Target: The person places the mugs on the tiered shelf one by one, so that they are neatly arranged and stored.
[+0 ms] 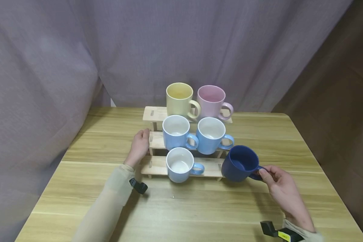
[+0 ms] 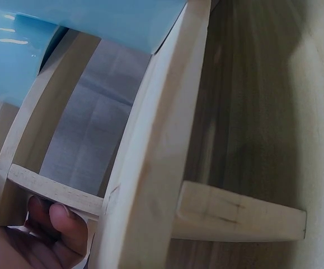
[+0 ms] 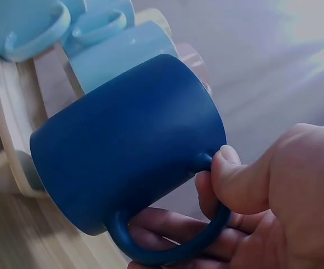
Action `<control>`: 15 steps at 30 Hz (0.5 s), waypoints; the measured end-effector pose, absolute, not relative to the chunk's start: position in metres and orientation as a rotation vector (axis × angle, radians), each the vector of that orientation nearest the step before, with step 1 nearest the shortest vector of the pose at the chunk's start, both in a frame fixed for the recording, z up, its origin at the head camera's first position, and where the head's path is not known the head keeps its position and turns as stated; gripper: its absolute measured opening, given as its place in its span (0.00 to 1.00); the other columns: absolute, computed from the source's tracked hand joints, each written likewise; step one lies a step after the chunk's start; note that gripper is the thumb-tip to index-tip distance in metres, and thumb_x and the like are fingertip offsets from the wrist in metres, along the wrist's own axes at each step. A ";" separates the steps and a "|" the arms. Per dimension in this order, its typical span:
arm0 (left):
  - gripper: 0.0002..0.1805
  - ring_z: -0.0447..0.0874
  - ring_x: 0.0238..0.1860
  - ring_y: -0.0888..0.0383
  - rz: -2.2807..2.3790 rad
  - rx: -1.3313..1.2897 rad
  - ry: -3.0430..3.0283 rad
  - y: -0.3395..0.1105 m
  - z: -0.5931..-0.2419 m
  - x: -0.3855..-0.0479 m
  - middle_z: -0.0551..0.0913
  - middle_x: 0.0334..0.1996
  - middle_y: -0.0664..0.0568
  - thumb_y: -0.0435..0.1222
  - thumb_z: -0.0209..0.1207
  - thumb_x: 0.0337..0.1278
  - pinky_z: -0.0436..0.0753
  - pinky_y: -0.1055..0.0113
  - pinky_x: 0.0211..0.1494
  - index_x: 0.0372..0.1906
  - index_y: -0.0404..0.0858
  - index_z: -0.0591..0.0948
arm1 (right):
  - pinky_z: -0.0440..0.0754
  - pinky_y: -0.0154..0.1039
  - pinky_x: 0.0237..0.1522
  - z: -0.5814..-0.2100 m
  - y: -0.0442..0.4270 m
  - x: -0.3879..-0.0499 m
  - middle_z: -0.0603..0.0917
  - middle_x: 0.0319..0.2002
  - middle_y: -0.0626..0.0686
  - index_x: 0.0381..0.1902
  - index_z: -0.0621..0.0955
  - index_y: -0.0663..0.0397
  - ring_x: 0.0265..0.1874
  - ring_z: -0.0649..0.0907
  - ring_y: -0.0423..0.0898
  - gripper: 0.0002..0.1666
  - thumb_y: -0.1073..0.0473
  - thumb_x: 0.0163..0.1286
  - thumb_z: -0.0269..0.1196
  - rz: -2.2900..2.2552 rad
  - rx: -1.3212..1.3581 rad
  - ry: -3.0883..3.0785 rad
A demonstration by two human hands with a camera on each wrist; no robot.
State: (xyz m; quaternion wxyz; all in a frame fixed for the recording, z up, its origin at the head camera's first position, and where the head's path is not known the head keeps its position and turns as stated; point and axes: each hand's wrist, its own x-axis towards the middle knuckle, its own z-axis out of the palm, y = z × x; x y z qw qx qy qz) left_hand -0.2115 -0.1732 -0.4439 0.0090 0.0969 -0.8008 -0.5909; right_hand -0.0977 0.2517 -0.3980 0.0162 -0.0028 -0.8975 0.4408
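Observation:
My right hand (image 1: 282, 188) pinches the handle of a dark blue mug (image 1: 239, 164), held at the right end of the lowest shelf. In the right wrist view the thumb presses on top of the mug handle (image 3: 198, 241) and fingers pass through its loop. At the left side of a three-step wooden rack (image 1: 211, 165), my left hand (image 1: 140, 144) grips the middle step's end. The left wrist view shows its curled fingers (image 2: 69, 224) under a side bar. Alone on the lowest step sits a light blue mug (image 1: 179, 164).
Two light blue mugs, one left (image 1: 172, 132) and one right (image 1: 210, 134), stand on the middle step. A yellow mug (image 1: 179, 101) and a pink mug (image 1: 211, 101) occupy the top step. Behind the wooden table (image 1: 184, 215) hangs a grey curtain (image 1: 169, 43).

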 end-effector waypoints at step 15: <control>0.24 0.70 0.18 0.58 -1.845 0.306 -2.487 -0.172 -0.444 -0.211 0.71 0.26 0.48 0.48 0.36 0.78 0.75 0.66 0.22 0.45 0.32 0.74 | 0.69 0.35 0.29 -0.407 0.221 -0.112 0.84 0.39 0.57 0.43 0.80 0.63 0.33 0.74 0.42 0.16 0.54 0.75 0.56 1.456 0.099 -2.827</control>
